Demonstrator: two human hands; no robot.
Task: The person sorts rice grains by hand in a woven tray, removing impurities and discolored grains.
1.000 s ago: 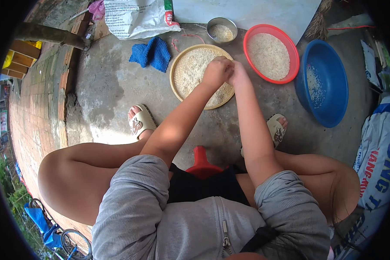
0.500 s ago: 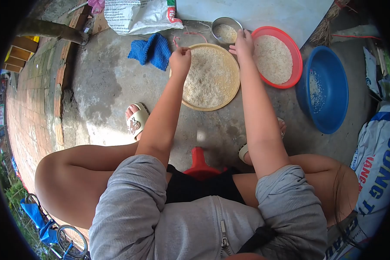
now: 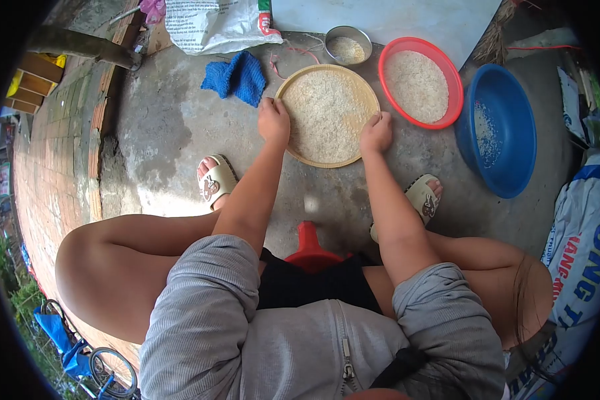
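Note:
A round woven winnowing tray (image 3: 318, 162) is held between my two hands, with a spread layer of rice grains (image 3: 327, 110) on it. My left hand (image 3: 273, 121) is closed on the tray's left rim. On the opposite rim, my right hand (image 3: 377, 133) grips with its fingers wrapped at the edge. Just beyond the tray stands a metal bowl (image 3: 365, 44) with some grains at its bottom. To the right of that, a red basin (image 3: 455, 100) holds plenty of rice. Farther right a blue basin (image 3: 513, 150) leans at a tilt, grains stuck to its inside.
A crumpled blue cloth (image 3: 237, 77) lies left of the tray on the concrete floor. Behind are a white printed sack (image 3: 213, 27) and a pale panel (image 3: 380, 17). A red stool (image 3: 307, 243) is under me; another printed sack (image 3: 577, 247) stands at right.
My right hand has come back from beside the metal bowl to the tray's right rim and closed on it. My left hand has shifted lower on the left rim. The rice looks more evenly spread.

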